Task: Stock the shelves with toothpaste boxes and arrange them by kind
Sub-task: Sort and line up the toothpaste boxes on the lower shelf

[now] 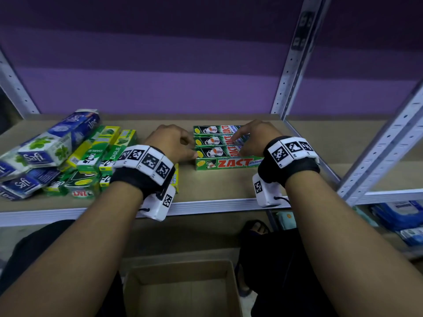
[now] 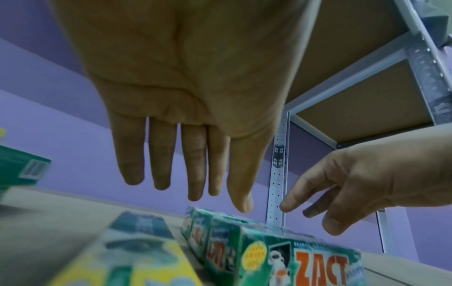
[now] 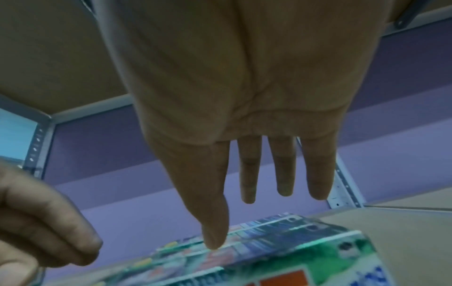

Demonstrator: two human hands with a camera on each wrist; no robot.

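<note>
Toothpaste boxes [image 1: 219, 147] are my concern, so I start nearest. Below my forearms sits a cardboard carton [image 1: 183, 291] on the floor, its flaps up. Above it runs the metal front edge of the shelf [image 1: 206, 205], with a brown board behind.

On that board, toward the right, 4 green Zact boxes lie side by side in 1 neat row, long sides touching, the front one showing its red name. My left hand [image 1: 170, 143] hovers at the row's left end; from the wrist view its fingers [image 2: 195, 164] hang straight and slack, holding nothing, the thumb tip just above a box. My right hand [image 1: 254, 138] is over the row's right part, fingers [image 3: 283, 166] likewise straight and relaxed, empty, thumb pointing down close to the box tops; I cannot tell whether it touches.

To the left, a loose heap [image 1: 68, 154] of mixed boxes lies unsorted: blue and white Safi ones on top, green and yellow Darlie ones beside them, 1 more Zact at the front.

Farther back stand the grey uprights [image 1: 290, 72] and a purple wall [image 1: 160, 53].
</note>
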